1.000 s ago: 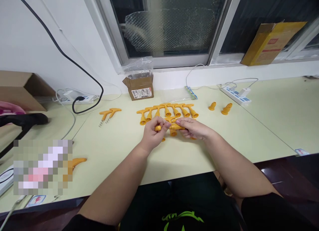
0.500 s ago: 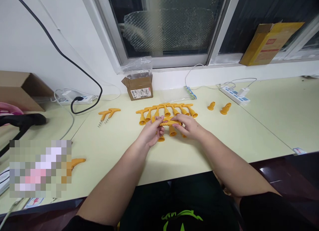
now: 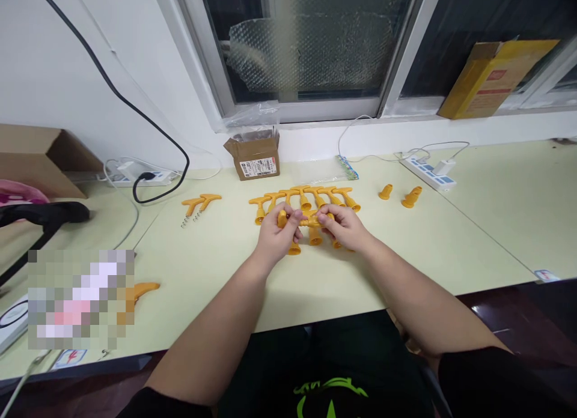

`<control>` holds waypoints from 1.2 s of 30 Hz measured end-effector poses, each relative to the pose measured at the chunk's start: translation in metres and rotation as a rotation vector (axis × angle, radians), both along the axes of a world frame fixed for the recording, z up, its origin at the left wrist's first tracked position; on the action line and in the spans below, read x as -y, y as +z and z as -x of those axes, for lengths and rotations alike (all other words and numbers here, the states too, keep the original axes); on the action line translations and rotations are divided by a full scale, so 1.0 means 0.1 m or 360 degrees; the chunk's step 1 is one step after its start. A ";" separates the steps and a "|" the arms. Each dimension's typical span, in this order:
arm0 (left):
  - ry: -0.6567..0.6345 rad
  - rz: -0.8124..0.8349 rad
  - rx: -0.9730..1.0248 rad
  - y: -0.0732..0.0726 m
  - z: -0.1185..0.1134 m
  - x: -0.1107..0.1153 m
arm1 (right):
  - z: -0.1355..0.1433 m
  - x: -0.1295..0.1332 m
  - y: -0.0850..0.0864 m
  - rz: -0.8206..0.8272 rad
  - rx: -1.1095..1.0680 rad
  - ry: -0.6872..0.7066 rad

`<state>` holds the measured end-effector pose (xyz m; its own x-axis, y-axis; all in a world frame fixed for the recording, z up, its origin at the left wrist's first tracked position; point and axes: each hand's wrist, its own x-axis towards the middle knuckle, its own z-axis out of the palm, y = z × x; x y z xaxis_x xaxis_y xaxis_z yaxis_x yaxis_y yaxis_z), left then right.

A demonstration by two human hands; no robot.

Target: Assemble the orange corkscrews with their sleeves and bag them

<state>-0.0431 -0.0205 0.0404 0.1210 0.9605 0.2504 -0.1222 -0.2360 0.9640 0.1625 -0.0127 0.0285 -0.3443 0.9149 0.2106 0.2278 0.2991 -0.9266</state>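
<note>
Both hands hold one yellow corkscrew [image 3: 310,222] sideways above the table. My left hand [image 3: 271,236] is closed around its handle end, whose rounded tip shows by the thumb. My right hand [image 3: 350,227] grips the other end, at the bell-shaped cap; fingers hide much of it. Just behind stands a row of several yellow corkscrews [image 3: 305,198] with T-handles up and caps down. More yellow caps [image 3: 315,238] show beneath my hands, partly covered. To the left lie two corkscrews [image 3: 192,206] with bare metal spirals. Loose yellow caps [image 3: 411,197] stand to the right.
A small cardboard box [image 3: 256,157] and a clear plastic bag [image 3: 322,173] lie near the wall. Power strips [image 3: 428,172] with cables sit at the back. At left are a black stand [image 3: 49,217], a blurred patch and another yellow handle [image 3: 146,287].
My fingers have shifted along the corkscrew, and the handle end now shows more in my left hand. The whole view has moved slightly; the things on the table stay put.
</note>
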 end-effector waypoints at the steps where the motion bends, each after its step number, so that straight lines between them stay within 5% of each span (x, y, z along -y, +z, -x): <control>1: -0.0006 -0.0102 -0.0058 -0.01 0.00 0.02 | -0.01 0.00 0.00 0.0159 -0.0046 0.0085; 5: -0.0010 -0.0127 -0.0089 -0.01 -0.02 0.03 | -0.03 0.00 0.01 0.0277 -0.0081 0.0200; 8: -0.0020 0.0247 0.0130 0.00 -0.06 -0.02 | -0.06 -0.02 0.03 -0.0190 0.0062 0.0015; 11: -0.0072 0.0782 0.0401 0.02 -0.06 -0.09 | -0.09 -0.05 0.05 -0.0700 0.0207 0.0061; 15: -0.0143 0.1039 0.0503 0.06 -0.01 -0.12 | -0.11 -0.07 0.05 -0.0822 0.0185 0.0164; 21: -0.0103 0.0423 0.0342 0.02 -0.03 -0.03 | -0.02 0.02 0.03 -0.0065 -0.0242 0.0075; 32: 0.0020 -0.1035 -0.0369 -0.10 0.01 -0.02 | 0.00 0.06 0.23 0.1160 -0.0714 0.0297; 36: -0.0066 -0.1007 -0.0399 -0.07 0.03 -0.01 | -0.04 0.04 0.21 0.1220 -0.0718 0.0373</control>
